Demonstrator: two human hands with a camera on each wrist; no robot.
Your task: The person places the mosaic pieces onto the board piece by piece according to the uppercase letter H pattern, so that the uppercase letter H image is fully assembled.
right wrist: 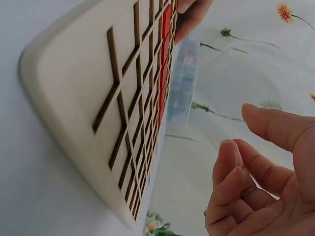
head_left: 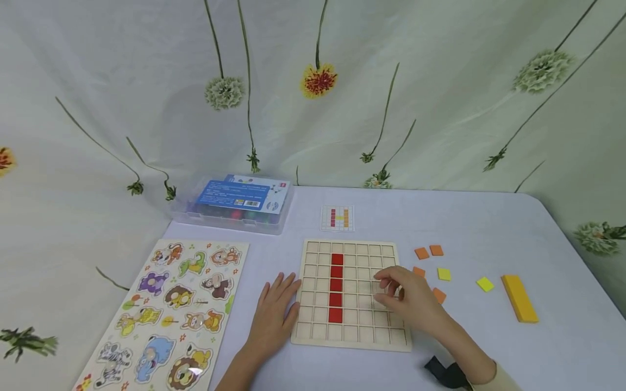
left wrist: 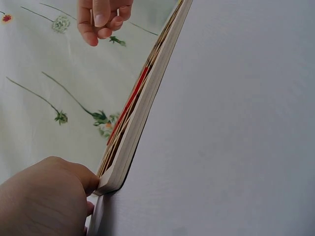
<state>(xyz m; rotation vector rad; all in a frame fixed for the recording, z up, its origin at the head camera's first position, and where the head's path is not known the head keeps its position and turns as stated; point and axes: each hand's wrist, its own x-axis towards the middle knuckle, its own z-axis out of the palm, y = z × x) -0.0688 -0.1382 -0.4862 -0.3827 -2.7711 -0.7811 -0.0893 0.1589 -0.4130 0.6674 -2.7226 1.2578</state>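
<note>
A wooden grid board (head_left: 352, 344) lies flat on the table, with several red square tiles (head_left: 336, 285) in one column left of its middle. My left hand (head_left: 274, 312) rests flat at the board's left side, fingers extended; in the left wrist view its thumb (left wrist: 74, 172) touches the board's edge. Over the right part of the grid hovers my right hand (head_left: 413, 298), its fingers loosely bent and thumb apart from them. Nothing shows between those fingers in the right wrist view. Orange tiles (head_left: 422, 253) and yellow tiles (head_left: 444, 274) lie to the right of the board.
Behind the board is a small pattern card (head_left: 337, 218) with red, yellow and orange squares. An animal puzzle board (head_left: 201, 293) lies at left, and a clear plastic case (head_left: 235, 203) stands behind it. A yellow-orange block (head_left: 520, 298) lies at far right. A black strap (head_left: 446, 373) is near the right wrist.
</note>
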